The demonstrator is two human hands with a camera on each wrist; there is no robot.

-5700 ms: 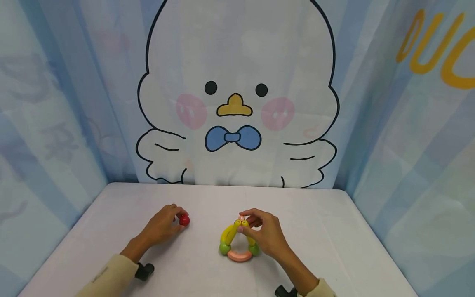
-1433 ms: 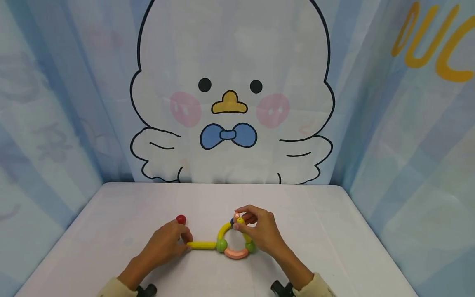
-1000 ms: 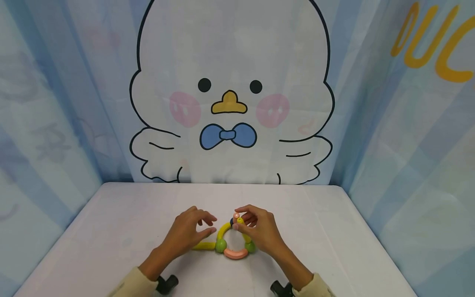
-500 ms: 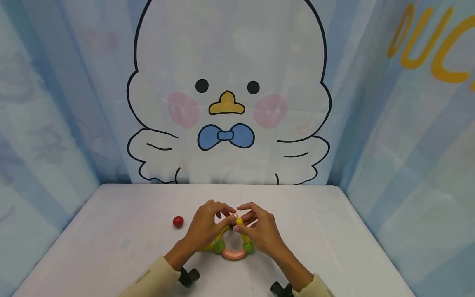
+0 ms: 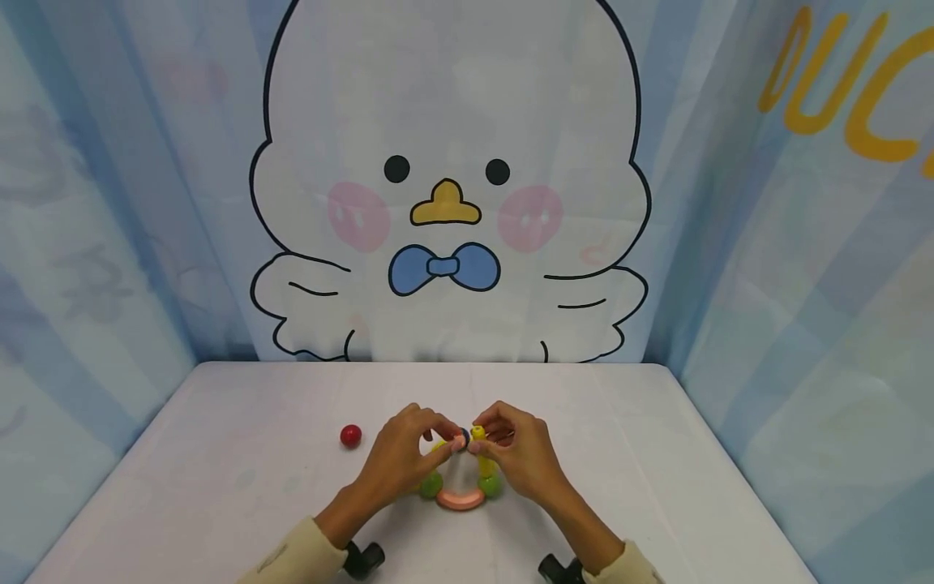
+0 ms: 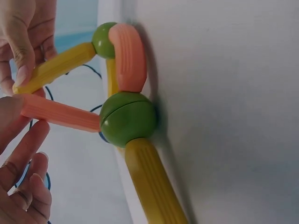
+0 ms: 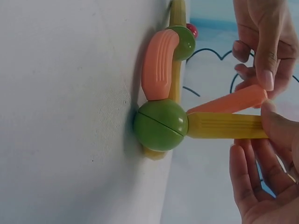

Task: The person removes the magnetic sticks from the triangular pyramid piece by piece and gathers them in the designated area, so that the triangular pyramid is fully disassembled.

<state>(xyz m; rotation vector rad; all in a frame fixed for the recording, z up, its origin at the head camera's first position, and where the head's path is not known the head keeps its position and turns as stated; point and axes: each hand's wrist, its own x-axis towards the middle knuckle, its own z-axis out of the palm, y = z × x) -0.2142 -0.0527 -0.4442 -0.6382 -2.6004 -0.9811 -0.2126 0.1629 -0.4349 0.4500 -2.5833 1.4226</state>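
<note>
- Completed: a frame of rods and balls stands on the bench [image 5: 620, 462], lower centre of the head view; a curved salmon rod [image 5: 460, 500] joins two green balls [image 5: 431, 484], with a dark blue ball [image 5: 464, 439] behind, partly hidden by fingers.
- Completed: a straight salmon rod [image 6: 63, 113] and a yellow upright [image 7: 224, 125] rise from the green balls.
- Outstanding, by my judgement: the raised ends carry no connector; the red ball [image 5: 351, 436], left of centre, lies loose.
- Left grip [image 5: 400, 448]: thumb and fingers pinch the straight salmon rod's upper end.
- Right grip [image 5: 524, 454]: likewise pinches the yellow upright's upper end.
- Appearance: green balls glossy, seamed; rods grooved lengthwise, their raised ends close together.
</note>
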